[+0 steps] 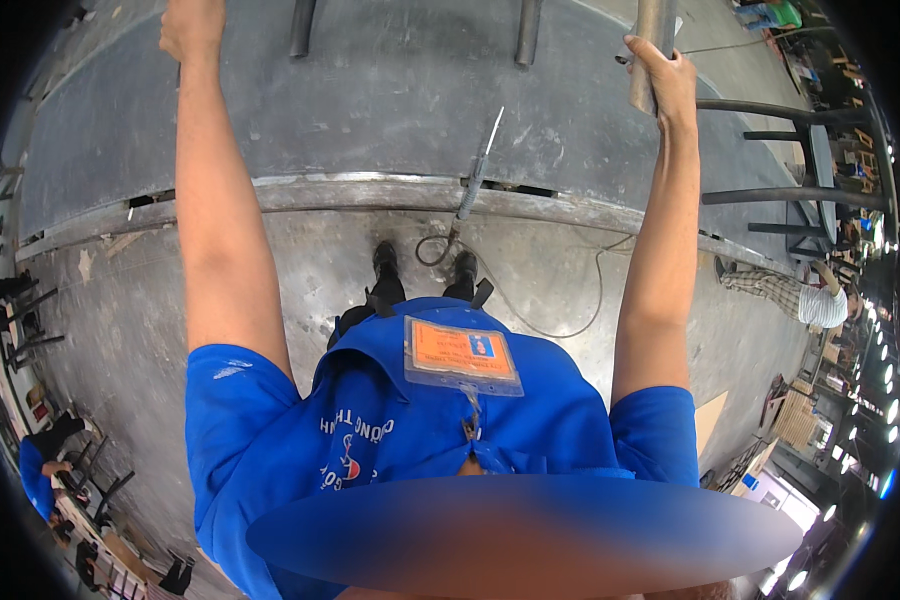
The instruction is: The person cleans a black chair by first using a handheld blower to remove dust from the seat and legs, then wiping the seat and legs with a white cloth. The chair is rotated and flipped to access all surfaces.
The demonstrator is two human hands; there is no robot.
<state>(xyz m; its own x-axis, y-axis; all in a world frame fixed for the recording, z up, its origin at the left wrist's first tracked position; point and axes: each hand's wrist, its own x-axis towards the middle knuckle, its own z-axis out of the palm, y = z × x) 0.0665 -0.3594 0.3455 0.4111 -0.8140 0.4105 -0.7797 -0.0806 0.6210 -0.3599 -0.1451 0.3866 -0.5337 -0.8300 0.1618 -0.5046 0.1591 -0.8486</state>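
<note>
My right hand [670, 78] is closed around a grey-brown leg-like bar [653, 45] at the upper right. The bar runs out of view at the top. My left hand [192, 32] reaches to the upper left edge with its fingers curled; what it grips, if anything, is cut off by the edge. Between my hands, two dark legs [528, 35] come down from the top edge over the grey worktable [370, 120]. A slim pen-like tool [478, 165] with a pale tip lies across the table's near edge, apart from both hands.
From the tool, a thin cord [545, 325] loops down over the concrete floor [540, 255]. A dark chair [815, 160] stands on the right. A person in checked trousers [770, 288] stands beyond it; another in blue [38, 480] works at the lower left among chair frames.
</note>
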